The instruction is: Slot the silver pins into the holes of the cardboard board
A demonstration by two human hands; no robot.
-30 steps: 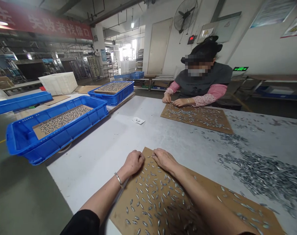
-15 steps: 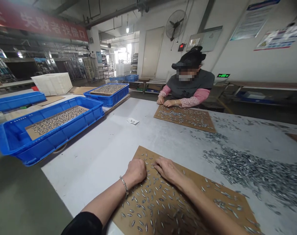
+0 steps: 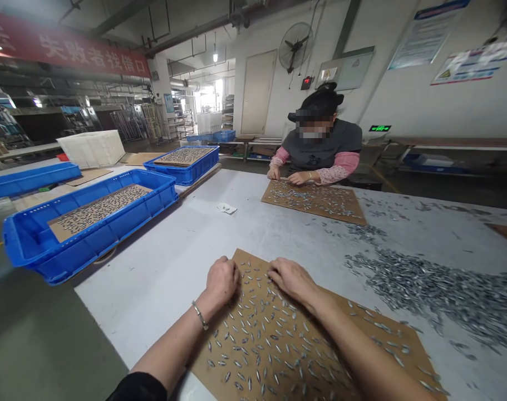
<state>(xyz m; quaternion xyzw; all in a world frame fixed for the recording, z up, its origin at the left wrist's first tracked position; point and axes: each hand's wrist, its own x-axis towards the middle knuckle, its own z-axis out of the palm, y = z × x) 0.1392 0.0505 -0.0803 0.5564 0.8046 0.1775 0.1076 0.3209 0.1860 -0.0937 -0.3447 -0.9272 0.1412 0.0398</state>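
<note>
A brown cardboard sheet lies on the white table in front of me, scattered with several small, shiny, pointed metal pieces spaced apart. At the sheet's far left edge is my left hand, its fingers curled in and their tips hidden. My right hand rests over the far right edge with fingers bent together above the metal pieces. Whatever either hand pinches, if anything, is too small or hidden to make out. Beneath my right forearm, part of the sheet is covered from view.
A heap of loose metal pieces spreads on the right. Across the table, a co-worker handles pieces on another cardboard sheet. Blue trays with loaded sheets stand at left. A small white paper lies mid-table.
My left hand has moved left, from over the sheet to its edge. My right hand has shifted slightly right and up, and the gap between them has widened.
</note>
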